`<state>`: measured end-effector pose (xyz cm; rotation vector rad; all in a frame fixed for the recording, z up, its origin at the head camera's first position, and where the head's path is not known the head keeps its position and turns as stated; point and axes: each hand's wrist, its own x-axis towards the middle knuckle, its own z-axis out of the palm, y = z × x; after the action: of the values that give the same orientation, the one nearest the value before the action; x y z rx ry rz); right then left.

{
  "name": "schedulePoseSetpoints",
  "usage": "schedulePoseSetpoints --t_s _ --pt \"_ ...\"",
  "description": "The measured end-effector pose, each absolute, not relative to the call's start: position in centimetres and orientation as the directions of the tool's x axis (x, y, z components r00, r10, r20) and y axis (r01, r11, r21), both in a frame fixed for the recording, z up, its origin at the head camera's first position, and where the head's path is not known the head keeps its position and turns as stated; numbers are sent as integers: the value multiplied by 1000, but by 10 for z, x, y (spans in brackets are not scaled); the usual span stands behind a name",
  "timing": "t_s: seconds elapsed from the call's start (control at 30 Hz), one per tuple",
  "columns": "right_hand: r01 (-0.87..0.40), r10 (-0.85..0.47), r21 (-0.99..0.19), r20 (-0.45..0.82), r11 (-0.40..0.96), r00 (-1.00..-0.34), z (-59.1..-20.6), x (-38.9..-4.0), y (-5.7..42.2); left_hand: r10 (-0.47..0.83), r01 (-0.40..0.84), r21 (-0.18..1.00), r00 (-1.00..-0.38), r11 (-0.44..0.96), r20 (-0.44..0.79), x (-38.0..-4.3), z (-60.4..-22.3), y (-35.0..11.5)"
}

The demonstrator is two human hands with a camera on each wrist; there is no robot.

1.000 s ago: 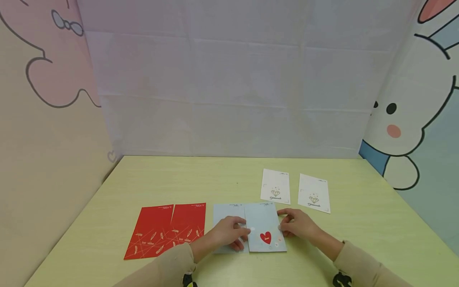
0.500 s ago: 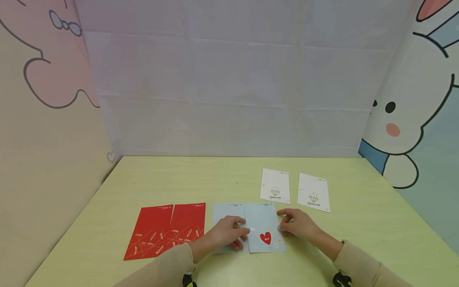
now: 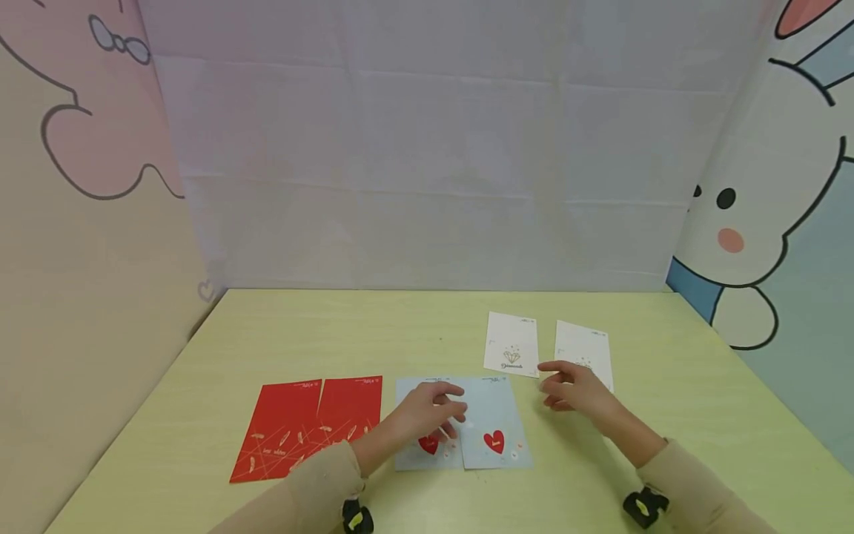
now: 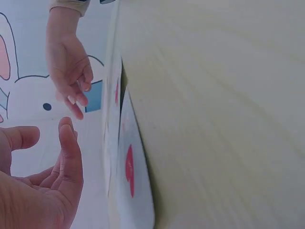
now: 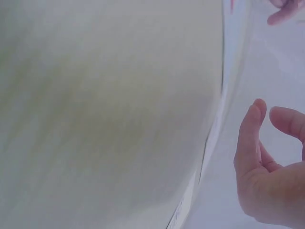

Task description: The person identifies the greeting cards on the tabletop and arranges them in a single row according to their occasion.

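Two light blue cards with red hearts lie side by side in the head view: the left one (image 3: 435, 461) and the right one (image 3: 490, 408). Above the left blue card hovers my left hand (image 3: 422, 415), hiding part of it. Its fingers are loosely bent, and the left wrist view shows a gap between thumb and fingers with nothing in it. My right hand (image 3: 579, 389) is raised off the table, near the lower edge of the right white card (image 3: 582, 341), covering part of its diamond print. In the right wrist view its thumb and fingertips are apart, holding nothing.
Two red cards (image 3: 287, 408) with gold feather prints lie at the left, close together. Another white card (image 3: 510, 334) lies beyond the blue ones. The pale yellow table (image 3: 360, 330) ends at a white cloth backdrop (image 3: 427, 185), with cartoon-printed walls on both sides.
Both hands have lifted off the blue cards. The right hand has moved right and away toward the white cards; the left has risen slightly, baring the left card's heart.
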<state>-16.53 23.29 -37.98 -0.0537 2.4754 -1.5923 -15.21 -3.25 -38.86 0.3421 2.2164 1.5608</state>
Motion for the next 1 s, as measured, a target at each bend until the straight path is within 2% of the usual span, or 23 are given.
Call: schedulePoseSetpoints --t_s 0.33,0.47,0.63,1.0 --pt "116 -63 -946 -142 302 -988 -365 -174 268 402 -16 972 -909 233 -111 -169 -368 -20" --pt "155 -50 -971 -167 182 -985 -366 -180 278 377 -32 977 -919 210 -111 -180 -368 -14" --pt "194 -85 -981 -196 28 -977 -367 -187 283 321 -66 967 -936 247 -146 -194 -371 -6" --pt "234 -88 -972 -231 -22 -969 -368 -204 274 251 -106 956 -952 273 -177 -212 -381 7"
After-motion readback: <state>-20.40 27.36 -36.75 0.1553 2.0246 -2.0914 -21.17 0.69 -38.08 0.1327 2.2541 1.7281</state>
